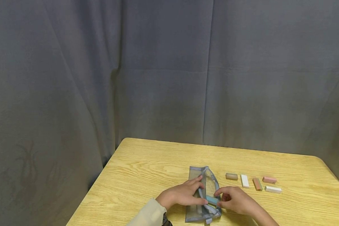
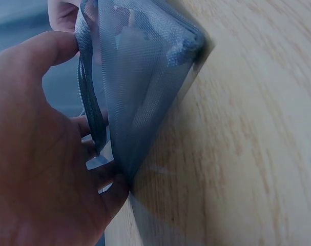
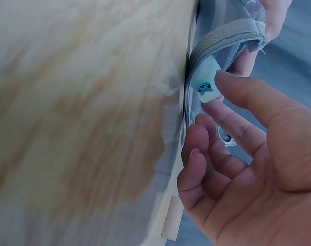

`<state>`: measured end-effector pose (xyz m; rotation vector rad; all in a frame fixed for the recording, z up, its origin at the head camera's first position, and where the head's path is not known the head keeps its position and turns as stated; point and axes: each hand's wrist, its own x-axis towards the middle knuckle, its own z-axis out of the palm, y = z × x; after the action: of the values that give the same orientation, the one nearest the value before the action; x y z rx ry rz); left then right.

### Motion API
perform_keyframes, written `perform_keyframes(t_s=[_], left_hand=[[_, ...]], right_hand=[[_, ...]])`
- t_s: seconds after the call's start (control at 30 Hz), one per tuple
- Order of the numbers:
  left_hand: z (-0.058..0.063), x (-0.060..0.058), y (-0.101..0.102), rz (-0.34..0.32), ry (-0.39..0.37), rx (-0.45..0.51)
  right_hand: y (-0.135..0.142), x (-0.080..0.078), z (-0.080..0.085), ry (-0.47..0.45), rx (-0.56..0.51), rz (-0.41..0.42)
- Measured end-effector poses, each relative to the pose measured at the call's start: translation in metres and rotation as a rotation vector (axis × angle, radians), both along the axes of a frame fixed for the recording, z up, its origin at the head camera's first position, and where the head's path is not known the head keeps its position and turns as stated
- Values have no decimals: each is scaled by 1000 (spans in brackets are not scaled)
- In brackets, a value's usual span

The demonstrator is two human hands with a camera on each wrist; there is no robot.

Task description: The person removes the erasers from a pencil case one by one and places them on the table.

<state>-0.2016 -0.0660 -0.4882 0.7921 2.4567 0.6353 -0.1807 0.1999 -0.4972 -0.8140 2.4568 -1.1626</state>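
Note:
A grey-blue mesh zip pouch (image 1: 194, 208) lies on the table with its mouth spread wide. My left hand (image 1: 182, 193) holds the pouch's near-left rim, the thumb against the zip edge (image 2: 86, 82) and the fingers farther along it. At the opening, my right hand (image 1: 237, 200) pinches a light-blue block that looks like an eraser (image 1: 212, 200) between thumb and forefinger. In the right wrist view this eraser (image 3: 205, 84) carries a small dark-blue printed figure and sits partly inside the zip rim. The mesh partly veils the inside of the pouch.
Right of the pouch lie several small blocks: a brown one (image 1: 231, 176), a white one (image 1: 244, 181), an orange-and-green one (image 1: 257, 184), a pink one (image 1: 269, 179) and another white one (image 1: 273, 189). A grey curtain (image 1: 164, 78) hangs behind the wooden table (image 1: 135, 169).

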Motion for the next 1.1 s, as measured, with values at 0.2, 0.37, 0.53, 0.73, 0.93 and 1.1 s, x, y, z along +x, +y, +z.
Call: perform_keyframes(t_s=[0.2,0.37,0.53,0.73,0.93,1.1], left_hand=[[1,0,0,1,-4,3],[2,0,0,3,-6,4],[2,1,0,4,-7,7],[1,0,0,3,6,6],[-1,0,0,-1,14,7],[-2,-1,0,-2,16,10]], right_hand=[[-1,-1,-2,-9,14,0],[-2,-2,-3,-15,17,4],[-3,-2,-3,-20,40,3],[-5,-3,-3,13,73,3],[-7,-2,-1,18,82,-3],[-9,-3,-1,37,95,0]])
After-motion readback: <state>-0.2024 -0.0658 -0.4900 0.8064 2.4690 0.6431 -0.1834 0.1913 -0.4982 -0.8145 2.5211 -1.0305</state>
